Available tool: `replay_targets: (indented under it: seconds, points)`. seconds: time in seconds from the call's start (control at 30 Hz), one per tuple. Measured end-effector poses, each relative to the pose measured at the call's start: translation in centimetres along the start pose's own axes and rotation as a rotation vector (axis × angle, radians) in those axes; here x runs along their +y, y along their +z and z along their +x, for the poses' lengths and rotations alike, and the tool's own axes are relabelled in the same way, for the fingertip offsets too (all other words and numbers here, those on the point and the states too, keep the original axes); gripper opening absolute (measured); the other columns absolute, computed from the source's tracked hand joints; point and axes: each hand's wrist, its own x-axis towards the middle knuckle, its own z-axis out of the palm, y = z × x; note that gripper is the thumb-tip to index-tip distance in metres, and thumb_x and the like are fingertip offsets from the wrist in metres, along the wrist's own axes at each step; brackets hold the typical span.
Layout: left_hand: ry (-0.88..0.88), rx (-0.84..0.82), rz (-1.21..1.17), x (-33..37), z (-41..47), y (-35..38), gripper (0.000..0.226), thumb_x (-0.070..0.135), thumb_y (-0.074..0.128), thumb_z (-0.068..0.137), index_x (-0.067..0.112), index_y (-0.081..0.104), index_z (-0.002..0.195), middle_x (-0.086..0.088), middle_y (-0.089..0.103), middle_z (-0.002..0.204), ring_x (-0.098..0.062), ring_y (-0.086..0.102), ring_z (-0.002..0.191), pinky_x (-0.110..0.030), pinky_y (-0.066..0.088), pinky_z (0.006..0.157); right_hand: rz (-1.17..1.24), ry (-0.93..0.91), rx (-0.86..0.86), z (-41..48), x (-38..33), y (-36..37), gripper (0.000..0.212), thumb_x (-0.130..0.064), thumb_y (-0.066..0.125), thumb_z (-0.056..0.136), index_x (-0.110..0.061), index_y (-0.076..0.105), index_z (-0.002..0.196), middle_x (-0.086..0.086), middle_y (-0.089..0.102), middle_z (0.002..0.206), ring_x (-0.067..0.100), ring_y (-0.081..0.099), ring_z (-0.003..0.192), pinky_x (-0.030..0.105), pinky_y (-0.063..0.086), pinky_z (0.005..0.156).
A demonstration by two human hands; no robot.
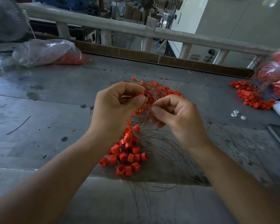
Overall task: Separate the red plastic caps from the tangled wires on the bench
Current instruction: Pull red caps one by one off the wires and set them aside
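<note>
Red caps [128, 152] beside tangled wires [152, 92]

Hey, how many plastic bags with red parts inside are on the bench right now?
2. The left bag lies at the far left of the bench. The right bag sits at the far right edge, cut off by the frame. Others may be out of view.

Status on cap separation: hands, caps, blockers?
Left hand and right hand both pinch the wire tangle over the bench. Loose red caps piled beneath. Blocker: more caps caught among the tangle's strands.
</note>
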Motion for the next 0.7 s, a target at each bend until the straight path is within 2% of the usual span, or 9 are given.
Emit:
replay_targets:
  seconds: [0.1, 0.17, 0.23, 0.27, 0.37, 0.43, 0.5, 0.6, 0.7]
  points:
    - [-0.034, 0.02, 0.006, -0.1, 0.1, 0.0, 0.027, -0.003, 0.067, 0.075, 0.023, 0.064, 0.079, 0.01, 0.07, 0.069, -0.009, 0.069, 0.07, -0.015, 0.053, 0.066, -0.058, 0.013, 0.162, 0.1, 0.1, -0.2, 0.018, -0.014, 0.068, 0.079, -0.019, 0.051, 0.075, 0.0, 0.059, 0.061, 0.007, 0.057, 0.052, 0.019, 0.044, 0.05]
    - [-0.04, 0.047, 0.045, -0.2, 0.0, 0.1, 0.028, -0.001, 0.068, 0.075, 0.026, 0.064, 0.077, 0.009, 0.068, 0.071, -0.007, 0.068, 0.071, -0.015, 0.053, 0.067, -0.251, -0.248, 0.248, -0.1, -0.2, -0.2, 0.025, -0.018, 0.069, 0.079, -0.017, 0.045, 0.074, -0.003, 0.051, 0.062, 0.006, 0.05, 0.054, 0.018, 0.043, 0.051]
    - [-0.03, 0.052, 0.097, -0.2, -0.1, 0.3, 0.026, 0.001, 0.07, 0.074, 0.027, 0.064, 0.078, 0.011, 0.067, 0.075, -0.003, 0.066, 0.07, -0.012, 0.052, 0.066, -0.363, -0.493, 0.173, -0.5, -0.4, 0.1, 0.02, -0.021, 0.069, 0.078, -0.011, 0.051, 0.079, 0.0, 0.055, 0.067, 0.01, 0.052, 0.06, 0.019, 0.045, 0.053]
    - [-0.027, 0.048, 0.109, -0.3, -0.2, 0.4, 0.024, 0.003, 0.071, 0.074, 0.026, 0.065, 0.079, 0.011, 0.067, 0.075, -0.002, 0.066, 0.07, -0.012, 0.051, 0.066, -0.448, -0.537, 0.13, -0.6, -0.4, 0.3, 0.021, -0.024, 0.068, 0.076, -0.007, 0.056, 0.082, 0.004, 0.059, 0.072, 0.01, 0.054, 0.066, 0.02, 0.046, 0.058]
    - [-0.03, 0.055, 0.101, -0.2, -0.3, 0.7, 0.021, 0.005, 0.074, 0.072, 0.024, 0.065, 0.08, 0.011, 0.066, 0.076, -0.001, 0.065, 0.071, -0.011, 0.05, 0.064, -0.72, -0.488, 0.078, -0.6, -0.1, 0.8, 0.029, -0.025, 0.072, 0.071, -0.004, 0.064, 0.088, 0.004, 0.066, 0.083, 0.006, 0.053, 0.08, 0.03, 0.045, 0.073]
    - [-0.042, 0.06, 0.075, -0.1, -0.4, 0.8, 0.023, 0.005, 0.074, 0.071, 0.025, 0.064, 0.079, 0.011, 0.064, 0.075, -0.001, 0.063, 0.07, -0.011, 0.05, 0.064, -0.73, -0.429, 0.088, -0.5, 0.0, 0.5, 0.024, -0.022, 0.071, 0.069, -0.004, 0.066, 0.084, 0.002, 0.067, 0.079, -0.001, 0.046, 0.076, 0.033, 0.042, 0.074]
    - [-0.059, 0.043, 0.044, 0.0, -0.4, 0.8, 0.026, 0.005, 0.073, 0.072, 0.027, 0.064, 0.08, 0.013, 0.062, 0.073, -0.003, 0.064, 0.071, -0.013, 0.052, 0.066, -0.708, -0.408, 0.071, -0.5, 0.0, 0.3, 0.02, -0.023, 0.068, 0.071, -0.006, 0.067, 0.08, -0.001, 0.067, 0.074, -0.006, 0.042, 0.07, 0.028, 0.037, 0.075]
    - [-0.07, 0.03, 0.043, 0.1, -0.5, 0.8, 0.025, 0.004, 0.071, 0.073, 0.027, 0.065, 0.08, 0.016, 0.063, 0.07, -0.006, 0.065, 0.073, -0.014, 0.052, 0.068, -0.725, -0.404, -0.011, -0.5, -0.1, 0.3, 0.021, -0.028, 0.068, 0.073, -0.008, 0.068, 0.08, -0.002, 0.067, 0.073, 0.002, 0.05, 0.068, 0.026, 0.036, 0.078]
    - [-0.104, 0.04, -0.009, 0.1, -0.3, 0.6, 0.02, 0.001, 0.07, 0.073, 0.021, 0.065, 0.075, 0.006, 0.065, 0.07, -0.014, 0.068, 0.072, -0.019, 0.055, 0.068, -0.727, -0.404, -0.029, -0.5, -0.1, 0.2, 0.015, -0.02, 0.065, 0.077, -0.005, 0.067, 0.076, 0.002, 0.064, 0.07, 0.012, 0.054, 0.066, 0.031, 0.044, 0.066]
